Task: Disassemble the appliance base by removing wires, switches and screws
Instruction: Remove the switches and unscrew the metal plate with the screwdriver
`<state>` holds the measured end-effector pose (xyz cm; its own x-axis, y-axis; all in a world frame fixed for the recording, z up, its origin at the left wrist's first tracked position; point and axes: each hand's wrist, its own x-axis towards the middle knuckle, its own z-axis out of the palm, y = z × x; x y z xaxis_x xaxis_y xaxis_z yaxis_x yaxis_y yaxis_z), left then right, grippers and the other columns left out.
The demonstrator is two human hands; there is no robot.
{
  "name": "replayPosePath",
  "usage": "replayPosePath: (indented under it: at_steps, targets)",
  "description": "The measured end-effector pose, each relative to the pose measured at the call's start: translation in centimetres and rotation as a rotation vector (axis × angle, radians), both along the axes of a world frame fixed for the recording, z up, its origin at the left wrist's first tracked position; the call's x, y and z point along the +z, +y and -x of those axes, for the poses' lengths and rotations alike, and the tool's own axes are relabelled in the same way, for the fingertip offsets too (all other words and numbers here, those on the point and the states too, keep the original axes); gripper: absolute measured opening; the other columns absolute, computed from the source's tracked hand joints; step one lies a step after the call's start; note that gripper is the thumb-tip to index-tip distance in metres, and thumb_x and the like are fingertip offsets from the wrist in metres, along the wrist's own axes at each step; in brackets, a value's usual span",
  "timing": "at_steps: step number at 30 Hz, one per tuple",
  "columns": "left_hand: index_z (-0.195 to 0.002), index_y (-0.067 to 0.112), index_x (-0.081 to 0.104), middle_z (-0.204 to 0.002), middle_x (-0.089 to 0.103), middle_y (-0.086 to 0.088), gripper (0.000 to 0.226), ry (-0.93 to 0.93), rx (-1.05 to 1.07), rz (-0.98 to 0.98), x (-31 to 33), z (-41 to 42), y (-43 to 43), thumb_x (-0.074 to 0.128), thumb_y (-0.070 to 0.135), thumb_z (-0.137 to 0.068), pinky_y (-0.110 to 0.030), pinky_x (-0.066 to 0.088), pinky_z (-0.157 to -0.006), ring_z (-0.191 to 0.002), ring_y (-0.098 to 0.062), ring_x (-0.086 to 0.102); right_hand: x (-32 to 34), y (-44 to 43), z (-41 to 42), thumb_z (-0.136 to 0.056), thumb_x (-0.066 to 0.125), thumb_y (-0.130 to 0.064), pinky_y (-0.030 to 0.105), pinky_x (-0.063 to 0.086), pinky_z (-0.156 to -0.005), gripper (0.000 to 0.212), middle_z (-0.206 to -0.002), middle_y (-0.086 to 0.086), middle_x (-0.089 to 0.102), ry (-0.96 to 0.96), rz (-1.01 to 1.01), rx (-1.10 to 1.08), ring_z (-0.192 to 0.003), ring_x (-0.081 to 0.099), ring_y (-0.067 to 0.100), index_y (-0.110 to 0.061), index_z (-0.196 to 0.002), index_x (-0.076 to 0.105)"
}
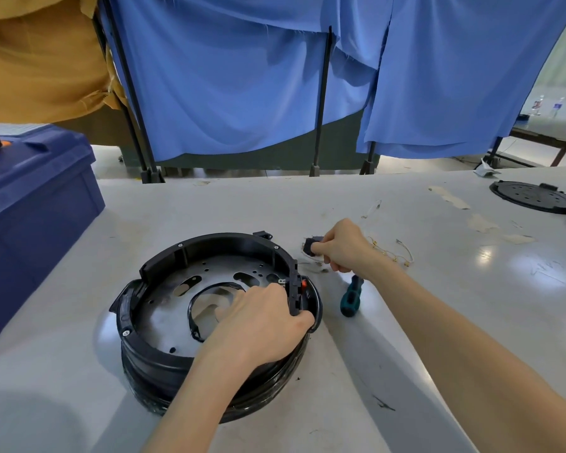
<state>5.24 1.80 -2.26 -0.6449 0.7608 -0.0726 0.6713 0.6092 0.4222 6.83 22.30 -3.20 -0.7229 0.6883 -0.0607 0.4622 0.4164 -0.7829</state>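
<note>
Bright overhead glare, soft shadows, curved edges

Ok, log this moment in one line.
left hand: grips appliance base rim | right hand: holds small black part | screwdriver: lying on table

Blue curtains (242, 76) on black poles (321, 103); ochre cloth (36, 53) left; glossy white table (471, 289).

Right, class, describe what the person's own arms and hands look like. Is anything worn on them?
Nothing is worn, as far as the view shows. The left forearm and right forearm are bare, and no sleeve comes into view on either. The left hand and right hand have no gloves. No watch, ring, bracelet, strap or marking can be seen on either.
</note>
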Motion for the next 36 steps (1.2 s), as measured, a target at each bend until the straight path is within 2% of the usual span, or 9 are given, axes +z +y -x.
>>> replayPosePath:
  at_steps: [2,7,9,13,18,23,29,32,36]
  targets:
    - [-0.060,0.019,0.036,-0.059,0.044,0.002,0.033,0.001,-0.003,-0.014,0.0,0.0,0.0,0.049,0.043,-0.079,-0.032,0.036,-0.058,-0.060,-0.019,0.040,-0.7,0.3,0.5,-0.084,0.065,-0.007,0.022,0.035,-0.042,0.019,-0.053,0.012,0.053,0.002,0.019,-0.012,-0.035,0.041,0.018,0.007,-0.072,0.066]
    - [-0.058,0.020,0.035,-0.055,0.041,0.004,0.036,0.000,-0.002,-0.025,-0.2,0.1,0.0,0.051,0.047,-0.077,-0.029,0.034,-0.054,-0.055,-0.017,0.038,-0.8,0.9,-0.1,-0.086,0.074,-0.021,0.021,0.041,-0.042,0.036,-0.039,0.001,0.052,0.016,-0.107,-0.095,-0.030,0.044,0.011,0.010,-0.069,0.067]
    - [-0.060,0.021,0.034,-0.057,0.042,0.004,0.040,0.011,0.011,-0.033,-0.3,0.3,-0.1,0.051,0.053,-0.076,-0.030,0.033,-0.054,-0.055,-0.016,0.038,-0.4,0.6,-0.9,-0.087,0.072,-0.024,0.023,0.045,-0.046,0.037,-0.044,0.005,0.055,0.086,-0.151,-0.127,-0.032,0.045,0.013,0.010,-0.072,0.069]
    - [-0.062,0.022,0.031,-0.057,0.036,0.006,0.057,0.068,0.035,-0.095,-0.7,0.4,-0.4,0.050,0.076,-0.069,-0.031,0.025,-0.048,-0.055,-0.014,0.036,1.0,-2.4,-4.1,-0.089,0.070,-0.021,0.021,0.041,-0.041,0.015,-0.055,0.001,0.063,0.233,-0.107,0.072,-0.037,0.051,0.009,-0.009,-0.078,0.072]
    - [-0.057,0.022,0.032,-0.049,0.033,0.008,0.056,0.148,0.055,-0.205,-0.7,0.4,-0.4,0.055,0.072,-0.065,-0.028,0.021,-0.044,-0.049,-0.010,0.034,1.6,-5.9,-7.5,-0.084,0.069,-0.001,0.017,0.051,-0.054,0.014,-0.065,-0.002,0.068,0.187,-0.069,0.381,-0.055,0.061,0.007,-0.014,-0.084,0.072]
    - [-0.052,0.021,0.031,-0.043,0.032,0.009,0.059,0.099,0.036,-0.170,-0.3,0.8,-0.2,0.055,0.073,-0.061,-0.025,0.023,-0.042,-0.042,-0.012,0.034,0.8,-6.9,-6.8,-0.086,0.068,-0.007,0.020,0.044,-0.055,0.010,-0.072,-0.008,0.064,0.151,-0.203,0.403,-0.059,0.056,0.013,-0.017,-0.088,0.070]
    - [-0.048,0.018,0.032,-0.032,0.031,0.009,0.076,0.034,-0.094,-0.036,1.1,2.7,0.1,0.033,0.094,-0.054,-0.028,0.026,-0.044,-0.034,-0.009,0.034,0.2,-6.5,-6.5,-0.084,0.064,-0.003,0.017,0.041,-0.054,0.019,-0.066,-0.018,0.059,0.175,-0.222,0.425,-0.054,0.050,0.002,-0.021,-0.087,0.066]
    - [-0.054,0.014,0.035,-0.049,0.042,0.005,0.080,0.081,-0.010,-0.040,0.8,2.4,0.9,0.020,0.091,-0.066,-0.032,0.029,-0.050,-0.046,-0.014,0.041,0.0,-6.4,-6.4,-0.084,0.065,-0.004,0.012,0.035,-0.052,0.012,-0.055,-0.022,0.055,0.201,-0.243,0.438,-0.051,0.048,0.001,-0.016,-0.082,0.065]
    - [-0.060,0.018,0.037,-0.064,0.044,0.000,0.058,0.249,0.059,-0.016,0.0,1.5,1.6,0.035,0.072,-0.084,-0.037,0.031,-0.064,-0.056,-0.016,0.038,-0.4,-6.3,-6.5,-0.081,0.062,-0.002,0.016,0.037,-0.054,0.021,-0.063,-0.008,0.059,0.184,-0.228,0.431,-0.050,0.047,0.002,-0.020,-0.091,0.066]
